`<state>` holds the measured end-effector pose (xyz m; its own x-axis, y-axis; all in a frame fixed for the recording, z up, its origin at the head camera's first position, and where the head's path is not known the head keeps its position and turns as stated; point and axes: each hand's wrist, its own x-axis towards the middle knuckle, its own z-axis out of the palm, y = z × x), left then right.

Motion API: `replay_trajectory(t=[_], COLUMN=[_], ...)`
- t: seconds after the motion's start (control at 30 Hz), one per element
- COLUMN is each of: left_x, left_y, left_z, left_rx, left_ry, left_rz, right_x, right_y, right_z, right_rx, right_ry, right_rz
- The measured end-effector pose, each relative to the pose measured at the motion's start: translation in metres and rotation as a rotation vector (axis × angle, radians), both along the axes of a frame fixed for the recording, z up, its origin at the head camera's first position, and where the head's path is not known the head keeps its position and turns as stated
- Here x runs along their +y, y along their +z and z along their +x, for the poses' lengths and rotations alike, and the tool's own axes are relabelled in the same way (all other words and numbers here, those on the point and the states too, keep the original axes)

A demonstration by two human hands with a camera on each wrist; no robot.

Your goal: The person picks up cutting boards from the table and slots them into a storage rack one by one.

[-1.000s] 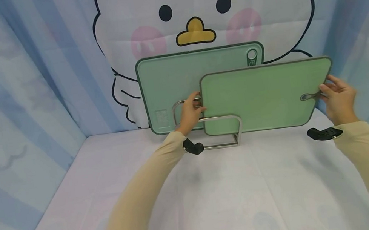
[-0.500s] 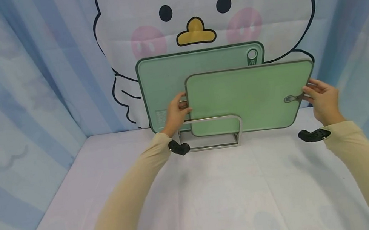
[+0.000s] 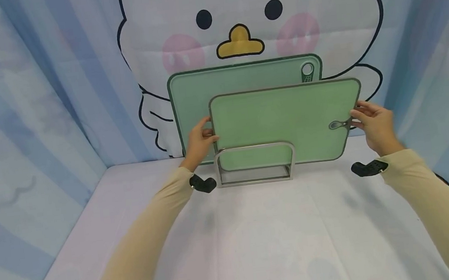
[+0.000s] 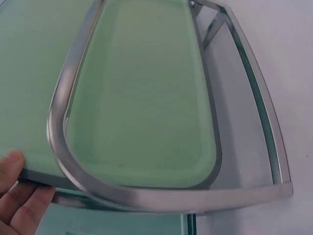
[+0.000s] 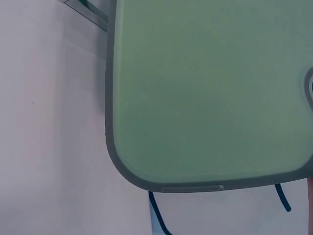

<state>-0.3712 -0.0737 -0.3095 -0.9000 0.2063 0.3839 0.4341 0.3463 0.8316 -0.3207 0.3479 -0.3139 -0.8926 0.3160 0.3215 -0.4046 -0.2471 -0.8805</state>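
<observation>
A light green cutting board with a grey rim stands on its long edge in a metal rack, behind the rack's front hoop. My left hand pinches its left edge; in the left wrist view the thumb is in front and the fingers are behind. At the other end, my right hand grips the right edge beside the small handle hole. Behind it a larger, darker-rimmed green cutting board stands upright, partly covered. The right wrist view shows the front board's corner and little of the hand.
A white cloth covers the table. Right behind the boards hangs a backdrop curtain with a cartoon chick face, and blue striped curtains close in both sides.
Both hands have slid the front cutting board leftward along the rack, so its left end now lines up with the rack's left side. The rear board has stayed in place.
</observation>
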Motion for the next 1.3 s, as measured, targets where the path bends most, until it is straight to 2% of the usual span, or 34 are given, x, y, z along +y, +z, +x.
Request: replay_trajectory(t=[0.13,0.27,0.47,0.67,0.9,1.07,1.3], left_x=[-0.010,-0.019,-0.032,-0.043,-0.056,-0.066,-0.075], left_y=[0.002,0.005,0.006,0.005,0.008,0.008,0.007], left_z=[0.002,0.005,0.003,0.001,0.003,0.003,0.004], left_rx=[-0.007,0.008,0.012,-0.013,-0.031,-0.032,-0.053], left_ry=[0.008,0.049,0.073,0.085,0.074,0.073,0.074], left_rz=[-0.030,-0.081,-0.117,-0.117,-0.093,-0.097,-0.066], right_x=[-0.007,-0.015,-0.025,-0.035,-0.044,-0.053,-0.063], right_y=[-0.001,-0.003,-0.003,-0.002,-0.003,-0.003,0.000], right_z=[-0.003,-0.005,-0.009,-0.012,-0.016,-0.018,-0.020], right_rx=[0.003,0.010,0.019,0.018,-0.007,0.004,-0.006], right_ry=[-0.003,-0.005,0.000,0.016,0.008,0.064,0.073], right_rz=[0.032,0.080,0.091,0.098,0.169,0.122,0.130])
